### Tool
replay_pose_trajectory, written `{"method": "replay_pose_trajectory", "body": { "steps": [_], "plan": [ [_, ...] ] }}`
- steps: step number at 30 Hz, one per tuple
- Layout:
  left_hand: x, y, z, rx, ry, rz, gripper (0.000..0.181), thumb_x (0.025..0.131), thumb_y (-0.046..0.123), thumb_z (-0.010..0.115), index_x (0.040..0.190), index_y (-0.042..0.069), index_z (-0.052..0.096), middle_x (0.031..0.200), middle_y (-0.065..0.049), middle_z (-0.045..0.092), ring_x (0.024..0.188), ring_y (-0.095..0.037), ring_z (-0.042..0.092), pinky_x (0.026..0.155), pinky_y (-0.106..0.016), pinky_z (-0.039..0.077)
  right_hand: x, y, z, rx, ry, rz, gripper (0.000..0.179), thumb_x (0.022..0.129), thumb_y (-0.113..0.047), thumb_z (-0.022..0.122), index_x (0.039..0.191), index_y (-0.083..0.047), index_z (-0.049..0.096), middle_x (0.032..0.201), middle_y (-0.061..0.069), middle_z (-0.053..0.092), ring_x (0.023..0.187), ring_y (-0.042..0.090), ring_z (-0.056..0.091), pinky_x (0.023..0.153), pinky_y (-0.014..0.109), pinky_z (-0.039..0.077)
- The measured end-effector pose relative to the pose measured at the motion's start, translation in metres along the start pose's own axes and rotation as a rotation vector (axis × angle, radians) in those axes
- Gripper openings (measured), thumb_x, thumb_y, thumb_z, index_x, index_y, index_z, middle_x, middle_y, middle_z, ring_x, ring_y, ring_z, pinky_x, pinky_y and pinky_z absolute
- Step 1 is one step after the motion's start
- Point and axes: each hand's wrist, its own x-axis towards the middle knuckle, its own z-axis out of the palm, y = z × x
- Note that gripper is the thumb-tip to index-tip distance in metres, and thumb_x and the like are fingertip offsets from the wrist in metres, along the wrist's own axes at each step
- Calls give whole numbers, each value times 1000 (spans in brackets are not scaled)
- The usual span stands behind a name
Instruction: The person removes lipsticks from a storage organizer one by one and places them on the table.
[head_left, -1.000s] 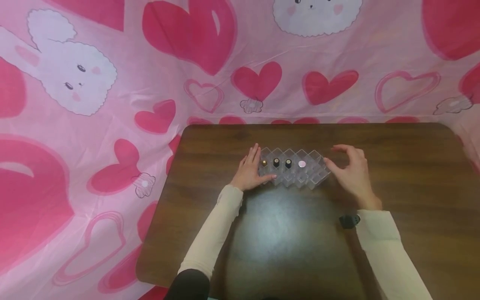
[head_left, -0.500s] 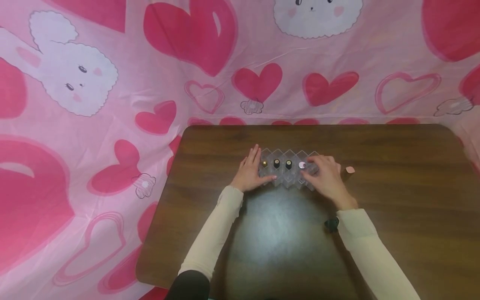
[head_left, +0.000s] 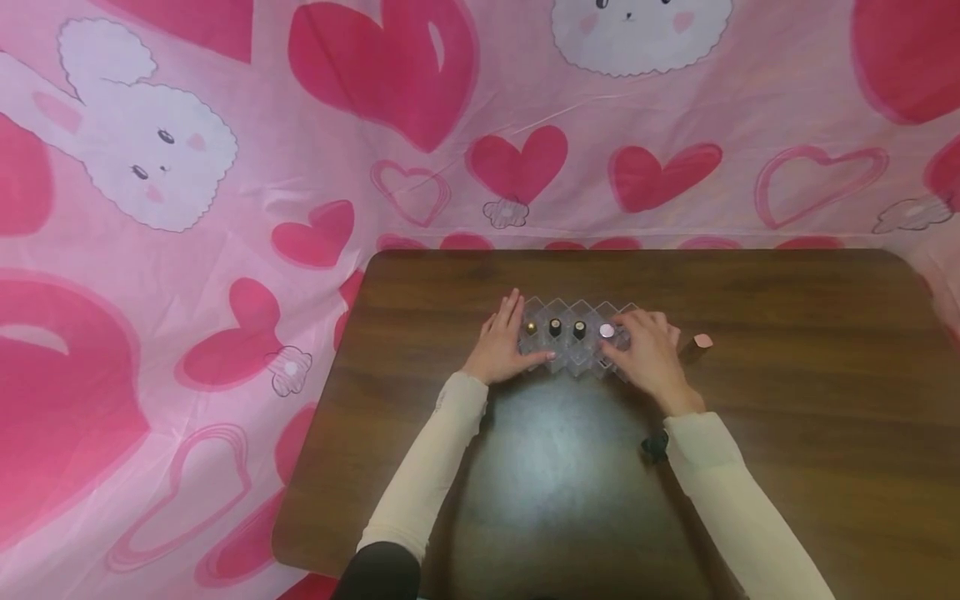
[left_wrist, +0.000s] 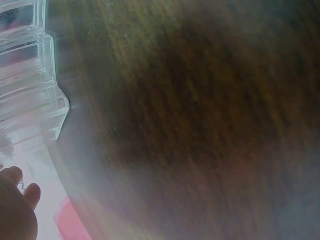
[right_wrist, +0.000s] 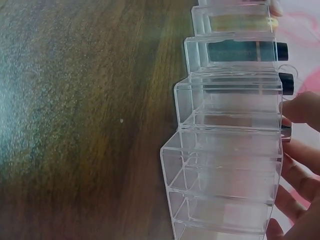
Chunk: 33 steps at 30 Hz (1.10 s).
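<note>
A clear acrylic organizer (head_left: 577, 358) with diamond-shaped slots stands on the wooden table. Several lipstick tubes stand in its slots: one gold-topped tube (head_left: 531, 328), two black-capped tubes (head_left: 555, 327), and a pale pink-topped lipstick (head_left: 607, 332). My left hand (head_left: 498, 346) rests against the organizer's left end, fingers stretched along its side and thumb at the front. My right hand (head_left: 651, 350) is over the right end, thumb and index finger pinching the pale-topped lipstick. In the right wrist view, this lipstick's end (right_wrist: 286, 132) shows between thumb and finger, its body inside the clear slot.
A tube with a pinkish top (head_left: 702, 341) stands on the table (head_left: 817, 400) just right of the organizer. Pink fabric with hearts and rabbits (head_left: 510, 83) hangs behind and to the left. A dark device (head_left: 654, 446) sits at my right wrist.
My right hand has moved left from the organizer's right end onto the pale-topped lipstick, uncovering the tube at right. My left hand has stayed in place.
</note>
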Motion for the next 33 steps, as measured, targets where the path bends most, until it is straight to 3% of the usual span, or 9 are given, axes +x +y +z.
{"method": "replay_pose_trajectory", "body": {
  "steps": [6, 17, 22, 33],
  "plan": [
    [0, 1, -1, -3, -10, -9, 113, 64, 84, 38, 145, 15, 2, 151, 6, -14, 140, -16, -3, 110, -48, 16, 2, 1, 1, -14, 1, 17, 36, 74, -30, 69, 101, -7, 62, 106, 13, 57, 103, 34, 38, 82, 53, 24],
    [0, 3, -1, 27, 12, 5, 114, 64, 84, 38, 145, 10, 5, 152, 0, -7, 140, -20, 2, 109, -49, 17, 1, 0, 1, 16, -17, 49, 29, 76, -26, 68, 96, -5, 62, 108, 14, 55, 107, 34, 36, 85, 53, 22],
    [0, 2, -1, 27, 10, 3, 114, 64, 85, 37, 145, 15, 0, 152, 0, -6, 140, -20, 2, 109, -48, 17, 1, 0, 1, 60, -6, 48, 28, 77, -24, 67, 98, -6, 61, 108, 15, 57, 107, 33, 36, 87, 53, 20],
    [1, 1, 0, 10, 13, 1, 115, 63, 85, 36, 145, 11, 5, 152, -3, -3, 140, -20, 2, 109, -48, 18, 2, -4, -1, 122, 21, 85, 31, 80, -28, 64, 99, -5, 60, 96, 15, 63, 104, 31, 43, 90, 50, 19]
  ]
}}
